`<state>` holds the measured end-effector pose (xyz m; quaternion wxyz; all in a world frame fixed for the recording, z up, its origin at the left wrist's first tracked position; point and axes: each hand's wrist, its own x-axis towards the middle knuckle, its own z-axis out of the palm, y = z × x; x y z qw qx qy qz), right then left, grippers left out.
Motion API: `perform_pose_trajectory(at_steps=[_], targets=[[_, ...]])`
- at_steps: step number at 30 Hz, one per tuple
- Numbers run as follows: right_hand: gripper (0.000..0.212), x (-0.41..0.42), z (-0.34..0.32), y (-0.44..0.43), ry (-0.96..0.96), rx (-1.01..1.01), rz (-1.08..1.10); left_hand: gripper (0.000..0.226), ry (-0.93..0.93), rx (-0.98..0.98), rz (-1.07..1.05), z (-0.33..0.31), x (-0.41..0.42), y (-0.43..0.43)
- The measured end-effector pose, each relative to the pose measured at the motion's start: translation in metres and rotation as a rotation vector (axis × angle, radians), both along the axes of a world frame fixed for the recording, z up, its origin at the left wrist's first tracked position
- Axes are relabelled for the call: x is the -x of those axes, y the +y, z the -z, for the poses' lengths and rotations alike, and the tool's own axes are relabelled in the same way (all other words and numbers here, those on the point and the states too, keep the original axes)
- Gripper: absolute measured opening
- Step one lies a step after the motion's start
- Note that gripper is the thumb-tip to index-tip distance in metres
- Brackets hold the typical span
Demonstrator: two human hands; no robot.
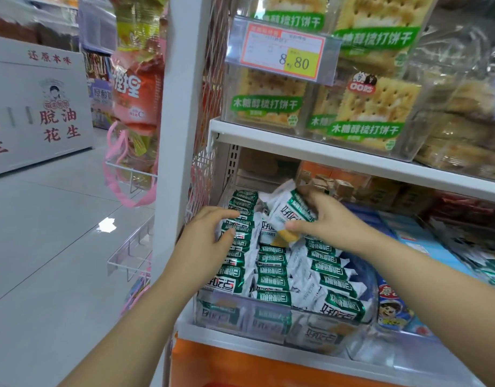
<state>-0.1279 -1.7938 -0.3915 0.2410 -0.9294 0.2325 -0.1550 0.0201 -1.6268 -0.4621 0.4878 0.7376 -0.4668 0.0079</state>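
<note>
A clear plastic bin on a lower shop shelf holds several green-and-white snack packets stood in rows. My right hand grips one such packet, lifted and tilted above the back of the bin. My left hand hovers over the left row with fingers loosely spread, its fingertips at the packet tops; whether they touch is unclear.
Above, a white shelf carries clear boxes of crackers with a price tag. Blue snack packs lie right of the bin. A white upright post, hanging snack bags and grey floor are to the left.
</note>
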Motion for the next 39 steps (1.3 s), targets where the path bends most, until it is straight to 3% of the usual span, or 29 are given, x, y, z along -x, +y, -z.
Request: perform_pose_trajectory(at_steps=[3, 7, 12, 16, 21, 26, 30, 32, 34, 36, 39], targets=[[0.075, 0.0, 0.011, -0.004, 0.115, -0.034, 0.008, 0.031, 0.001, -0.003, 0.007, 0.0, 0.0, 0.001], [0.075, 0.005, 0.016, -0.012, 0.356, 0.042, -0.012, 0.03, 0.015, -0.007, 0.009, 0.0, 0.0, 0.001], [0.079, -0.018, 0.02, -0.008, 0.49, 0.292, -0.084, 0.03, 0.021, -0.003, 0.006, -0.001, 0.001, 0.001], [0.084, -0.018, 0.021, -0.009, 0.4, 0.35, -0.045, 0.03, 0.014, -0.007, 0.008, -0.001, 0.0, 0.001], [0.057, -0.006, 0.025, -0.016, 0.299, 0.351, -0.044, 0.03, 0.016, -0.001, 0.009, 0.0, 0.0, 0.0], [0.051, -0.011, 0.03, -0.019, 0.338, 0.347, -0.076, 0.03, 0.013, -0.011, 0.0, 0.0, 0.0, 0.0], [0.043, -0.001, 0.02, -0.026, 0.023, 0.218, 0.072, 0.03, 0.019, -0.007, 0.003, 0.0, 0.0, 0.0], [0.048, -0.001, 0.014, -0.043, -0.042, 0.273, 0.239, 0.029, 0.017, -0.008, 0.003, 0.0, 0.0, -0.001], [0.063, -0.005, 0.007, -0.063, 0.028, 0.222, 0.342, 0.029, 0.016, -0.008, 0.001, 0.0, -0.001, -0.001], [0.075, -0.007, 0.003, -0.077, 0.097, 0.082, 0.347, 0.029, 0.012, -0.007, -0.002, 0.0, -0.001, -0.001], [0.075, -0.005, 0.003, -0.085, 0.161, 0.014, 0.297, 0.029, 0.022, -0.003, -0.006, 0.001, -0.001, -0.002]])
